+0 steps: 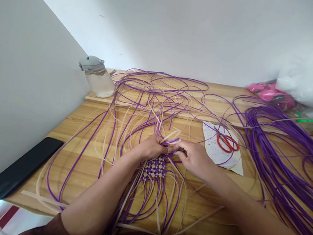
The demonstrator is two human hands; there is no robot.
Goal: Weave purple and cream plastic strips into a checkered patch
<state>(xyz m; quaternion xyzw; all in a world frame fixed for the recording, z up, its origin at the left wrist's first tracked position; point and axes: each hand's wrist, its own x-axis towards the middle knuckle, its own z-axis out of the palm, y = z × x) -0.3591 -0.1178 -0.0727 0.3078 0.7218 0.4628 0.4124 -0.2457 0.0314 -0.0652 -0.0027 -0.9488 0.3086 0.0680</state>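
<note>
A small woven patch [155, 167] of purple and cream strips lies on the wooden table [91, 163], with long loose strips [153, 95] looping away from it in all directions. My left hand [152, 146] rests on the patch's far edge, its fingers closed on purple and cream strips. Touching it from the right, my right hand [194, 157] pinches the same strips between its fingertips. Both forearms reach in from the near edge.
Red-handled scissors [227, 142] lie on a sheet of paper [219, 151] to the right. A thick bundle of purple strips [280, 151] fills the right side. A lidded clear jar [98, 76] stands at the back left, a black phone [23, 167] at the left edge, pink and white bags [289, 89] far right.
</note>
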